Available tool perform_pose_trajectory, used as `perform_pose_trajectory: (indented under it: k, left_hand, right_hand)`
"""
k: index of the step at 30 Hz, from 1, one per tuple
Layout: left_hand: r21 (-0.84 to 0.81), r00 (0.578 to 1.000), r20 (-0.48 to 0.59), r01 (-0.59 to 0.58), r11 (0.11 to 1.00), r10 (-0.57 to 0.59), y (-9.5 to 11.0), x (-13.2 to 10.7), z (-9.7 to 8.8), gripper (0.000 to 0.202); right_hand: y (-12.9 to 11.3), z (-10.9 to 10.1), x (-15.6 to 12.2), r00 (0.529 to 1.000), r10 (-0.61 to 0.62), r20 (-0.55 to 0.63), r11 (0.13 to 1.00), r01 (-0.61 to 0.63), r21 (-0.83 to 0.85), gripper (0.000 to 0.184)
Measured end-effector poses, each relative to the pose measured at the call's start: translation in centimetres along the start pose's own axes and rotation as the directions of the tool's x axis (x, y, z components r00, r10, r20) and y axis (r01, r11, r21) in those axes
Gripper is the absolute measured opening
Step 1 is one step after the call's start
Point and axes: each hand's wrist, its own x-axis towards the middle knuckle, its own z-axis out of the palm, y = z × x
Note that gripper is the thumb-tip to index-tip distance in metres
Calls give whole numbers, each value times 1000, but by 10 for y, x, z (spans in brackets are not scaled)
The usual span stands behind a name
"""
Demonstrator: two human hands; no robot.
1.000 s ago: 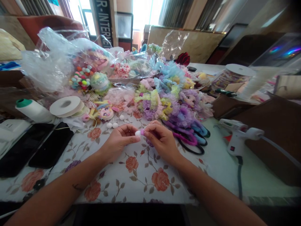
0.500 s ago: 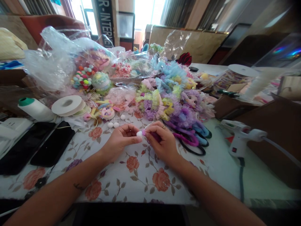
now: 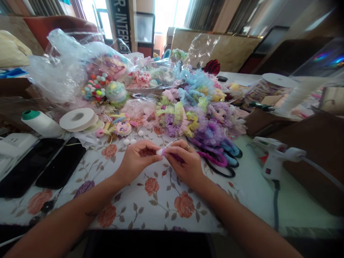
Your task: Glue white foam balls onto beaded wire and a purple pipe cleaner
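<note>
My left hand (image 3: 137,159) pinches a small white ball (image 3: 159,152), probably a pompom, between thumb and fingertips. Against it, my right hand (image 3: 186,163) grips a small fuzzy purple piece (image 3: 163,151), mostly covered by the fingers. A thin beaded strand (image 3: 171,142) sticks up behind the right fingers. How the ball and purple piece join is too small to tell. More white balls (image 3: 127,142) lie just beyond my left hand. To the right of my right hand rest purple and blue fuzzy headbands (image 3: 219,157).
A heap of ruffled pastel trims (image 3: 174,118) and plastic bags (image 3: 61,68) fills the back. A ribbon spool (image 3: 77,120), thread cone (image 3: 41,123) and two phones (image 3: 60,165) lie left. A white glue gun (image 3: 271,161) stands right by a cardboard box (image 3: 311,150). Flowered cloth (image 3: 161,211) covers the table.
Both hands stay in nearly the same place. The fingertips have closed in slightly on the white ball and purple piece, and the ball shows less.
</note>
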Motion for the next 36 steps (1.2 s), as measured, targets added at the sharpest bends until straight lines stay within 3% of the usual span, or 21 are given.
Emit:
perform_pose_trajectory:
  k: [3, 9, 16, 21, 27, 36]
  left_hand:
    - [2, 1000, -15, 2, 1000, -2, -1, 1, 0, 21]
    - [-118, 978, 48, 207, 971, -202, -9, 4, -3, 29]
    - [-284, 955, 108, 297, 912, -278, -5, 6, -3, 23]
    - [-321, 949, 118, 316, 893, -294, -3, 7, -2, 22]
    - [-307, 945, 152, 324, 895, -290, 0, 7, -2, 25]
    - [-288, 949, 99, 314, 905, -298, -3, 7, -1, 22]
  right_hand:
    - [2, 1, -1, 1000, -17, 5, 1000, 17, -23, 10]
    - [-6, 3, -2, 996, 39, -81, 997, -44, -65, 4]
    - [-10, 2, -2, 991, 115, -73, 989, -121, -88, 8]
    - [-10, 2, -2, 986, 167, -29, 981, -169, -91, 4]
    - [-8, 4, -4, 989, 146, -15, 983, -147, -110, 5]
    - [-10, 5, -4, 987, 162, -3, 975, -161, -151, 7]
